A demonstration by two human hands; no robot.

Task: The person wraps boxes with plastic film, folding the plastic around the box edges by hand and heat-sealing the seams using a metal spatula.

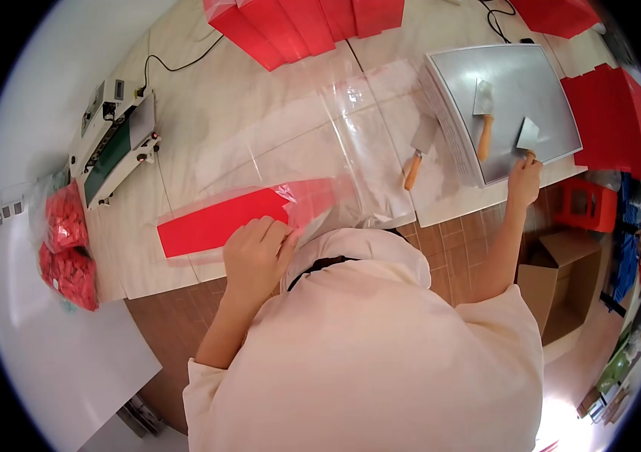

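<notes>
My left hand (258, 248) is closed at the near edge of the table, its thumb and fingers pinching the edge of a clear plastic bag (328, 197). Inside that bag lies a flat red packet (222, 222). On the right, my right hand (524, 182) grips the wooden handle of a scraper (529, 134), its metal blade over the grey plate (524, 83). A second scraper (484, 120) lies on this plate. Another scraper (417, 154) rests on the table left of the plate.
Red boxes (298, 26) stand at the table's far side, with more red boxes (614, 120) at the right. A white machine (113, 143) with a cable stands left. Red items in bags (66, 241) hang beside it. A cardboard box (561, 282) and red stool (588, 205) are on the floor.
</notes>
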